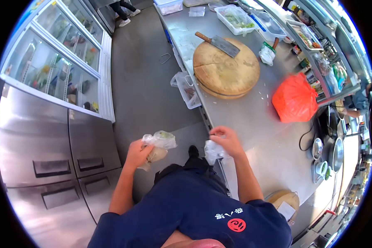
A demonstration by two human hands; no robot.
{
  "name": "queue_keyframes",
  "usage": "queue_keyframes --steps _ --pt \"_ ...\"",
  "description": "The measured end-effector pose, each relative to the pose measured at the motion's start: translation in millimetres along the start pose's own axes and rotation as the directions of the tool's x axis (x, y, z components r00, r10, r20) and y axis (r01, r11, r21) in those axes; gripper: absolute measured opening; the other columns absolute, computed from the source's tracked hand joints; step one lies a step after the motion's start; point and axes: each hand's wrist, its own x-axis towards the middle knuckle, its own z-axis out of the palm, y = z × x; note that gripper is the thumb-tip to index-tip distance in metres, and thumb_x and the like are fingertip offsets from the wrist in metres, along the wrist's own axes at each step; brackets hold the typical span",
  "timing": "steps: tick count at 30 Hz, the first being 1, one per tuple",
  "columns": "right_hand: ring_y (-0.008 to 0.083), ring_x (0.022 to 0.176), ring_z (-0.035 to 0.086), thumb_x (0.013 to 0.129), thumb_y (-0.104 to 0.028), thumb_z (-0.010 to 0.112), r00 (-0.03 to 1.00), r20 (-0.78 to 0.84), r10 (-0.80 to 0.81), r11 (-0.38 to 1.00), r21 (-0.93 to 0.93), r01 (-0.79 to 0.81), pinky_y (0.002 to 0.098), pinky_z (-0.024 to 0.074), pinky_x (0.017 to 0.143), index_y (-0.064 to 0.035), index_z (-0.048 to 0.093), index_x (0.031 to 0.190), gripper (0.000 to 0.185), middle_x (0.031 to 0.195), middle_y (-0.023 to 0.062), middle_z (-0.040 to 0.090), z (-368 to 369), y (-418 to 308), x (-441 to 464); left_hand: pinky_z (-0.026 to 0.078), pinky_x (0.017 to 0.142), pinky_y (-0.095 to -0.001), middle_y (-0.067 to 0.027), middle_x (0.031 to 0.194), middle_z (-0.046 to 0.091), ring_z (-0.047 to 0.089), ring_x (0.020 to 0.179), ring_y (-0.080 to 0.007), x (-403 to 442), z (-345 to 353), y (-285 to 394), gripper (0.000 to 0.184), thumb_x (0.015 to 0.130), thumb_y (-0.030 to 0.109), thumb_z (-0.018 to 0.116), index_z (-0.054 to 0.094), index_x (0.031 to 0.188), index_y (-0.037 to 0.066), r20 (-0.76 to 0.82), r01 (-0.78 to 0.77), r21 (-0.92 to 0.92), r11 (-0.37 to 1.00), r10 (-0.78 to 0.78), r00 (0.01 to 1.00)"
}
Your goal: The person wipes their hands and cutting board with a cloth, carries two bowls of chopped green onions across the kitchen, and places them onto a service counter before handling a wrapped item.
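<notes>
My left hand (139, 153) is closed on clear plastic bags (163, 140), out over the floor in front of my body. Something pale green shows inside the upper bag, and a beige, partly hidden bundle hangs below it. At the edge of the steel counter, my right hand (228, 141) has its fingers curled in. A crumpled whitish plastic bag (213, 152) hangs just under those fingers, apparently gripped by them; the exact hold is hidden.
The steel counter (252, 111) bears a round wooden chopping block (227, 72) with a cleaver (224, 45) on it. A red plastic bag (294, 99) stands nearby. Steel fridges (41, 132) line the left. Another person's legs (122, 10) show at the far end.
</notes>
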Motion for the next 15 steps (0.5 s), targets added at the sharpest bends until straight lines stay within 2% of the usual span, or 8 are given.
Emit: queue_keyframes --steps 2,5,6,9,10,12,13,15 --pt "0.0073 0.077 0.057 0.083 -0.009 0.076 0.964 0.234 -0.126 0.985 -0.089 0.150 0.0273 0.0475 0.072 -0.0056 0.068 0.116 0.034 0.084 -0.0018 0.062 38 -19 63 0.053 0.073 -0.0367 -0.0164 0.087 0.072 0.070 0.079 -0.0284 27 -18 1 0.025 0.086 0.018 0.066 0.070 0.103 0.001 0.031 0.015 -0.040 0.999 -0.014 0.999" --pt "0.0225 0.079 0.063 0.079 -0.013 0.078 0.835 0.535 -0.126 0.929 -0.232 0.289 0.0366 0.0506 0.074 -0.0095 0.062 0.128 0.051 0.086 0.0080 0.065 98 -69 138 0.053 0.077 -0.0360 -0.0154 0.091 0.073 0.070 0.082 -0.0273 78 -38 6 0.025 0.085 0.016 0.067 0.071 0.106 0.002 0.084 -0.017 -0.095 0.995 0.026 0.996" --pt "0.0225 0.079 0.063 0.079 -0.013 0.078 0.837 0.532 -0.127 0.928 -0.234 0.289 0.0366 0.0506 0.074 -0.0095 0.062 0.128 0.051 0.086 0.0080 0.065 113 -74 165 0.053 0.079 -0.0356 -0.0148 0.093 0.073 0.070 0.083 -0.0271 99 -44 8 0.025 0.085 0.015 0.067 0.071 0.106 0.002 0.113 -0.069 -0.096 0.993 0.080 0.990" --pt "0.0413 0.088 0.065 0.080 -0.017 0.076 0.741 0.648 -0.176 0.819 -0.321 0.475 0.0472 0.0501 0.076 -0.0071 0.064 0.110 0.034 0.091 0.0168 0.069 141 -75 228 0.053 0.083 -0.0360 -0.0129 0.104 0.073 0.070 0.092 -0.0280 161 -68 9 0.035 0.083 0.014 0.069 0.069 0.117 0.004 0.267 -0.100 -0.129 0.987 0.132 0.955" --pt "0.0438 0.087 0.064 0.080 -0.017 0.075 0.789 0.600 -0.131 0.815 -0.388 0.430 0.0482 0.0502 0.076 -0.0068 0.064 0.102 0.027 0.088 0.0180 0.069 141 -78 250 0.053 0.083 -0.0360 -0.0129 0.104 0.073 0.070 0.092 -0.0280 182 -74 5 0.035 0.083 0.014 0.069 0.069 0.117 0.004 0.282 -0.105 -0.134 0.985 0.140 0.949" --pt "0.0381 0.085 0.068 0.082 -0.016 0.073 0.882 0.442 -0.165 0.797 -0.466 0.383 0.0443 0.0523 0.077 -0.0066 0.067 0.103 0.024 0.088 0.0168 0.071 127 -78 290 0.052 0.082 -0.0317 -0.0087 0.115 0.071 0.067 0.090 -0.0199 222 -90 3 0.052 0.082 0.011 0.071 0.061 0.133 0.007 0.141 -0.243 -0.247 0.938 0.283 0.949" --pt "0.0332 0.085 0.070 0.083 -0.015 0.072 0.950 0.299 -0.094 0.855 -0.465 0.231 0.0419 0.0530 0.078 -0.0064 0.068 0.104 0.023 0.090 0.0159 0.072 109 -83 308 0.049 0.080 -0.0270 -0.0040 0.118 0.069 0.059 0.084 -0.0114 237 -110 7 0.064 0.083 0.009 0.071 0.051 0.144 0.009 0.252 -0.044 -0.309 0.950 0.127 0.959" --pt "0.0285 0.084 0.068 0.085 -0.016 0.073 0.987 -0.097 -0.129 0.902 -0.424 0.076 0.0393 0.0527 0.077 -0.0042 0.067 0.105 0.024 0.093 0.0141 0.071 64 -108 338 0.048 0.080 -0.0256 -0.0025 0.115 0.068 0.055 0.082 -0.0093 276 -128 -5 0.065 0.083 0.008 0.071 0.050 0.145 0.009 0.218 -0.056 -0.384 0.922 0.149 0.965"
